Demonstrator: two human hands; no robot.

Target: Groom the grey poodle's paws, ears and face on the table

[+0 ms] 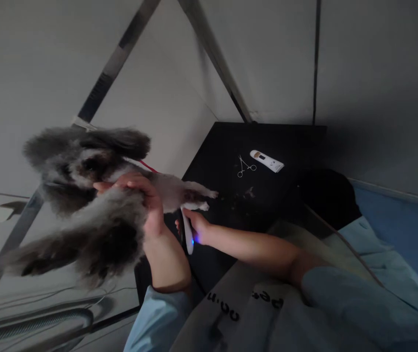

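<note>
The big black flat surface [223, 146] sits in the middle of the view, far from the person. Grey metal bars [216, 54] go up behind it.

A fluffy grey dog with long soft fur [95, 210] is on the left, lifted off the surface. A thin red leash [148, 166] shows by its neck.

The left hand [150, 195] is wrapped around the dog's body. Its fingers are curled shut into the fur. The right hand [197, 227] is just to the right, below the dog's small pale paws [203, 198]. It is closed around a slim white hair clipper with a blue light [187, 234]. The tip of the clipper points up at the paws and sits very close to them. I cannot tell if it touches.

On the far part of the surface lies a second white clipper with a dark stripe [267, 161]. Just left of it lies a small pair of shiny metal scissors [245, 167]. Tiny bits of cut fur [245, 193] lie nearer.

To trim well here, I think the left hand should hold the dog snug but soft, so the legs do not kick. The clipper should lie flat on the fur and move slowly, in little strokes, away from the skin between the toes.
</note>
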